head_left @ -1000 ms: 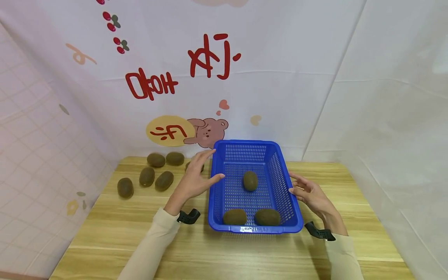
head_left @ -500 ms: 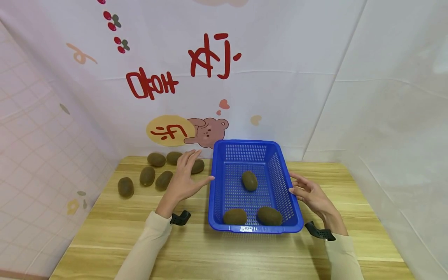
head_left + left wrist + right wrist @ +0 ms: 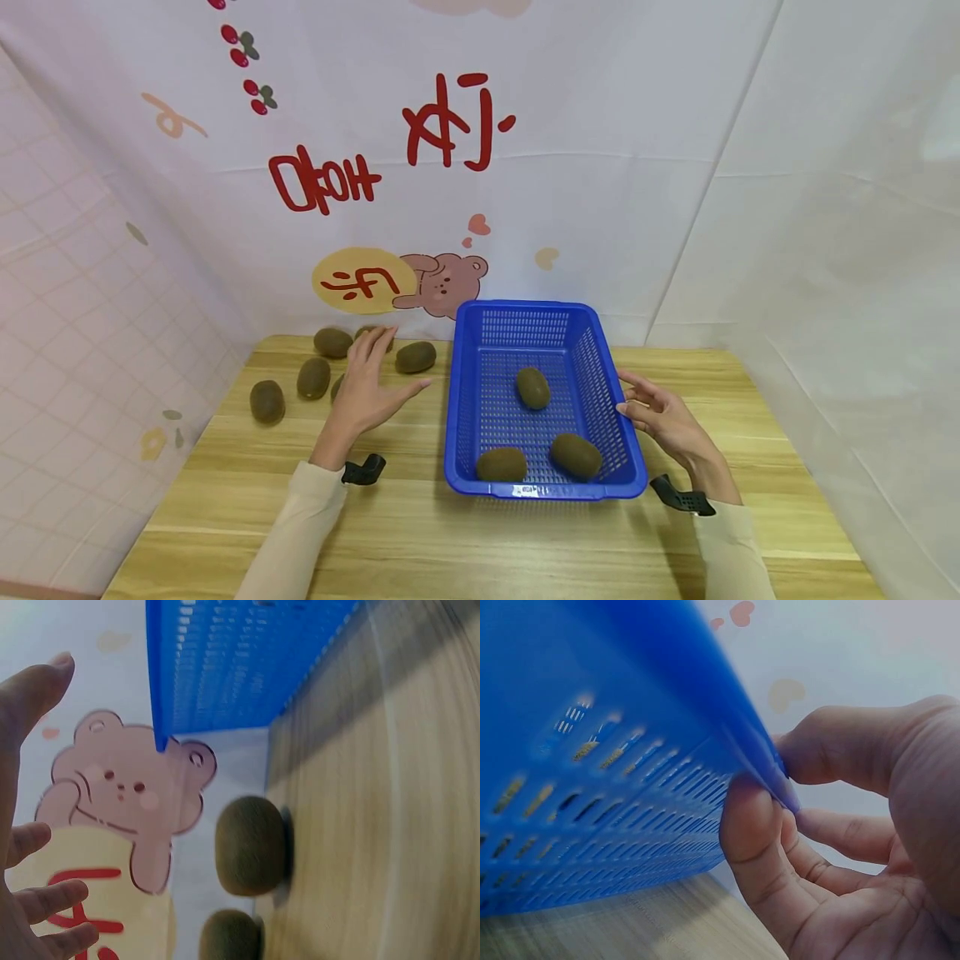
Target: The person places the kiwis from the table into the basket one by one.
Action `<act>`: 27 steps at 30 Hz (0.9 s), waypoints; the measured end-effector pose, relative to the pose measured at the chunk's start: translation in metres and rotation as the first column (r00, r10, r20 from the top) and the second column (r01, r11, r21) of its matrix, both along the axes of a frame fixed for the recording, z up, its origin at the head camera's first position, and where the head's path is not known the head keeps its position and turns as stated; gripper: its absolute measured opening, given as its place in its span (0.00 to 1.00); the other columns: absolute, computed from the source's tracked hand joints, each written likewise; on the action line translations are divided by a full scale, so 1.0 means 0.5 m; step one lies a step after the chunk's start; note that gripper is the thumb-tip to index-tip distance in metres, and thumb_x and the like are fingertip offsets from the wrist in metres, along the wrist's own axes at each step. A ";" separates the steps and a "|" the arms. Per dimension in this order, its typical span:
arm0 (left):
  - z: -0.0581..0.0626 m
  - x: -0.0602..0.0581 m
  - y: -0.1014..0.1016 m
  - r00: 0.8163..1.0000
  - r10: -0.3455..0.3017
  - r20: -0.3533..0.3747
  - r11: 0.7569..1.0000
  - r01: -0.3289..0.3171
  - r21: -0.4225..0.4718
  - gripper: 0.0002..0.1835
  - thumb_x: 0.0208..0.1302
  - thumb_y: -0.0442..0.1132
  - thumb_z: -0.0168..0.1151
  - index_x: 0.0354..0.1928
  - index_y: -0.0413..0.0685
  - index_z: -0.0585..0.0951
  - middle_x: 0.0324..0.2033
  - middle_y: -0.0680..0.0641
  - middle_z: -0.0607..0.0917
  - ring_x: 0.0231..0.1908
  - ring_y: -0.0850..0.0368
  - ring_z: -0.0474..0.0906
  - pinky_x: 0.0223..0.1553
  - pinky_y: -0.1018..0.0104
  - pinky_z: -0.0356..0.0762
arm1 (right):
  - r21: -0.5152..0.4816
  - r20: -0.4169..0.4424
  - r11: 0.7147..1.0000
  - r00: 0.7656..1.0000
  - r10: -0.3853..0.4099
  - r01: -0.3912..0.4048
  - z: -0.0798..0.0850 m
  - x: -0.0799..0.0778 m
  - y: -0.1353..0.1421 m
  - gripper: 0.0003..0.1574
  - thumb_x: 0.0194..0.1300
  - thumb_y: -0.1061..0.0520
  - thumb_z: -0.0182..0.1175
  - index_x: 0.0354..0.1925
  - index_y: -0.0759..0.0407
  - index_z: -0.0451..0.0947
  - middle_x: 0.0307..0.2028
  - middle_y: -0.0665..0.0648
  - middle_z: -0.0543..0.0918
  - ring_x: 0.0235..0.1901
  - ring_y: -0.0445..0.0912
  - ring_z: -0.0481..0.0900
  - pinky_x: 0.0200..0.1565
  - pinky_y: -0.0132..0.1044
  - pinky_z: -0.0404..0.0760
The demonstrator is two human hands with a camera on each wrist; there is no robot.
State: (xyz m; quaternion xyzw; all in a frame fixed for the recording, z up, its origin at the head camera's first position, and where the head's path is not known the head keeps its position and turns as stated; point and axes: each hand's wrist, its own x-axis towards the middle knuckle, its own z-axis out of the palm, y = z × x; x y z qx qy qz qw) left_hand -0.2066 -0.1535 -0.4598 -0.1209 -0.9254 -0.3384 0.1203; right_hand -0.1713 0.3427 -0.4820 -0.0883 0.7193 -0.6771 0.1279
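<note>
In the head view my left hand [image 3: 367, 394] hangs over the loose kiwis left of the basket, thumb spread from the fingers, holding nothing. It partly covers a kiwi [image 3: 338, 388] below it and another at the back. A further kiwi [image 3: 416, 357] lies between this hand and the blue plastic basket [image 3: 454, 400]. The left wrist view has a kiwi [image 3: 250, 846] on the wood beyond the spread fingers. My right hand [image 3: 670, 423] pinches the basket's right rim, its thumb and fingertips on either side in the right wrist view. Inside the basket lie three kiwis, one [image 3: 533, 388] near the middle.
More kiwis, one [image 3: 267, 402] at the far left, rest on the wooden table [image 3: 525, 558]. A white printed cloth [image 3: 585, 108] rises behind the table, and cloth also hangs along both sides. Each wrist wears a black band [image 3: 364, 470].
My left hand has moved left from the basket's rim to above the loose kiwis. The basket's front right kiwi has turned slightly. My right hand keeps its place on the rim.
</note>
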 end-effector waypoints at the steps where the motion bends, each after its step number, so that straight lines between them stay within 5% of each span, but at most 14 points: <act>1: -0.004 0.000 -0.005 1.000 0.013 0.006 1.000 -0.013 -0.007 0.56 0.53 0.71 0.72 0.81 0.70 0.54 0.79 0.45 0.56 0.80 0.39 0.45 0.69 0.25 0.59 | -0.001 0.001 1.000 1.000 -0.001 0.001 0.000 0.000 0.001 0.43 0.73 0.62 0.61 0.79 0.65 0.54 0.47 0.53 0.80 0.45 0.40 0.86 0.50 0.35 0.87; 12: -0.050 -0.005 -0.063 0.990 0.115 0.087 0.992 -0.110 -0.056 0.59 0.54 0.73 0.69 0.82 0.64 0.52 0.79 0.36 0.56 0.78 0.31 0.46 0.69 0.22 0.53 | 0.004 0.003 1.000 1.000 -0.010 0.010 -0.002 -0.002 0.003 0.43 0.73 0.62 0.61 0.79 0.64 0.55 0.47 0.54 0.81 0.45 0.41 0.86 0.50 0.35 0.87; 27: -0.106 -0.002 -0.110 0.957 0.145 0.252 0.983 -0.168 0.072 0.58 0.59 0.71 0.67 0.83 0.58 0.50 0.77 0.30 0.53 0.76 0.27 0.51 0.68 0.23 0.58 | -0.002 0.005 1.000 1.000 -0.013 0.013 -0.005 -0.001 0.001 0.43 0.73 0.63 0.61 0.78 0.65 0.55 0.46 0.56 0.80 0.44 0.41 0.86 0.49 0.35 0.87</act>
